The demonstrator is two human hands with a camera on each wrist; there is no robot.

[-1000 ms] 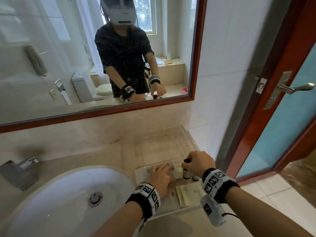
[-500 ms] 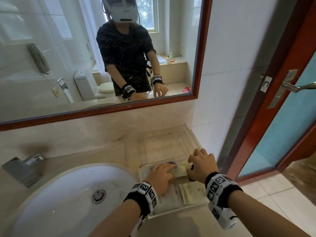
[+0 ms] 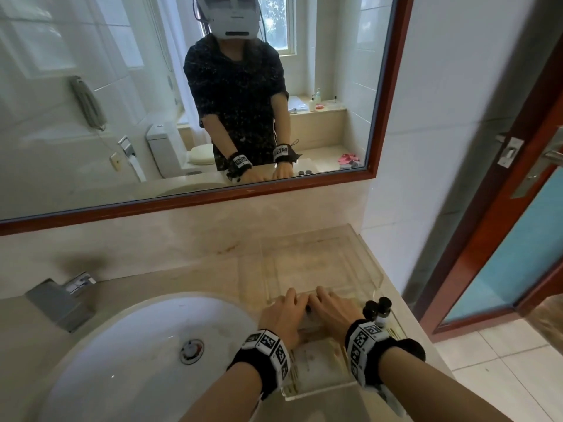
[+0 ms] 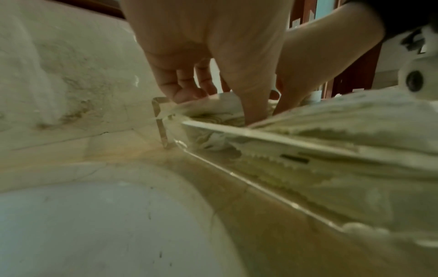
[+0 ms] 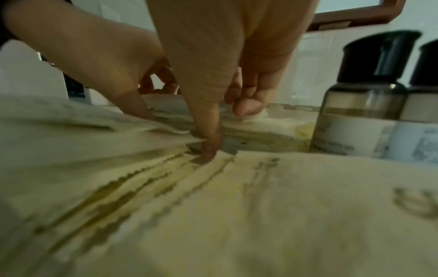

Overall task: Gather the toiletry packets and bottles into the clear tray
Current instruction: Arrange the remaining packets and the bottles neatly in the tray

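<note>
A clear tray [image 3: 323,391] sits on the counter right of the sink, its wall [image 4: 161,127] close in the left wrist view. Several cream packets [image 3: 320,360] [image 5: 284,206] lie in it. My left hand [image 3: 294,303] [image 4: 220,106] and right hand [image 3: 329,306] [image 5: 228,131] lie side by side at the tray's far end. Each has bent fingers over a packet's far edge and its thumb pushed down at the near edge. Two small bottles [image 3: 377,312] [image 5: 365,105] with black caps stand upright just right of my right hand.
A white sink [image 3: 137,354] with a grey faucet [image 3: 61,300] fills the left. A second clear tray [image 3: 320,263] lies further back against the wall. The counter ends at the right beside a red-framed door [image 3: 518,239]. A mirror [image 3: 182,102] hangs above.
My right hand has let go of the small bottles, which now stand at the tray's right side, and has moved left onto the packets beside my left hand.
</note>
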